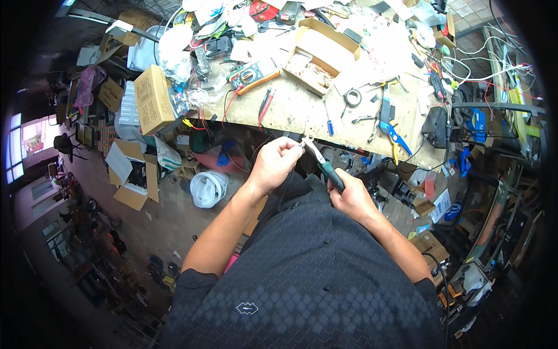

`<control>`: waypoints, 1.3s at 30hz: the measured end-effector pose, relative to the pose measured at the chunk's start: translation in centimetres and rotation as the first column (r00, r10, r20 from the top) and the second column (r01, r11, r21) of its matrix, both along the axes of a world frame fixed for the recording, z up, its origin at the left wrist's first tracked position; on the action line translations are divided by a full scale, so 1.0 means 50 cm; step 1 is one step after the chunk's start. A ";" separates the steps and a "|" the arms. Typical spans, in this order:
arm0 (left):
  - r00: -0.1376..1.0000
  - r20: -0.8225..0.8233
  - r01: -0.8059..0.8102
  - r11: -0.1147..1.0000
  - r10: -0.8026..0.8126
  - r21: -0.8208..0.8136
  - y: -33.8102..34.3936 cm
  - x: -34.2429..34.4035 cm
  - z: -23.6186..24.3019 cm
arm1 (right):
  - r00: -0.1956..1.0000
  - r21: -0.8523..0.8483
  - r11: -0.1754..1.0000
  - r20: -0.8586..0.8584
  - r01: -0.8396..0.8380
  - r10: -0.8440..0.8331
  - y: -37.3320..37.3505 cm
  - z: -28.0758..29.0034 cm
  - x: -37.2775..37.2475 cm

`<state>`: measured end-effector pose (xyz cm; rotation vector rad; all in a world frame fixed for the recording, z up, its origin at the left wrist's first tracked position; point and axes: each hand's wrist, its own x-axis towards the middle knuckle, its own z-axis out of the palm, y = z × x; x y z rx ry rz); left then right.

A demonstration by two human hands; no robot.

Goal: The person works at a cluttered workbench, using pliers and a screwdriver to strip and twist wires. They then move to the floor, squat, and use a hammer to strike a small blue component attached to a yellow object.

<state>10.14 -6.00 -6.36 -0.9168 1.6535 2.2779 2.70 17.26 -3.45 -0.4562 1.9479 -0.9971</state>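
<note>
My right hand (353, 196) is closed around the dark green handle of a pair of pliers (327, 168). Their metal jaws point up and left, just off the table's front edge. At the jaw tips is a small pale metal piece (307, 141), too small to name. My left hand (275, 164) pinches at this piece with thumb and fingertips, right beside the jaws. A thin dark wire hangs below the left hand. Nearest on the table lie a blue-handled screwdriver (330, 126) and red and black test probes (267, 107).
The cluttered worktable (296, 114) holds a multimeter (251, 74), an open cardboard box (314, 72) of small parts, a roll of black tape (352, 98) and a blue cutting tool (386, 125). On the left floor stand a white bucket (209, 189) and an open carton (132, 174).
</note>
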 end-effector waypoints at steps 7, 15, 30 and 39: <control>1.000 0.011 -0.009 0.999 0.010 -0.037 -0.010 -0.007 0.000 | 1.000 -0.107 0.994 0.019 -0.004 0.006 0.006 -0.018 -0.003; 0.999 0.012 -0.053 0.998 0.052 0.043 -0.013 -0.014 0.005 | 0.964 -0.148 0.988 0.266 0.039 0.002 -0.001 0.005 -0.015; 0.998 0.052 0.043 0.999 -0.043 -0.008 -0.033 -0.013 0.008 | 0.997 -0.193 0.979 0.047 -0.058 0.068 -0.002 -0.015 0.000; 0.997 0.051 0.061 0.996 -0.064 0.060 -0.037 -0.010 0.007 | 0.989 -0.150 0.985 0.109 -0.085 0.102 -0.012 0.010 -0.008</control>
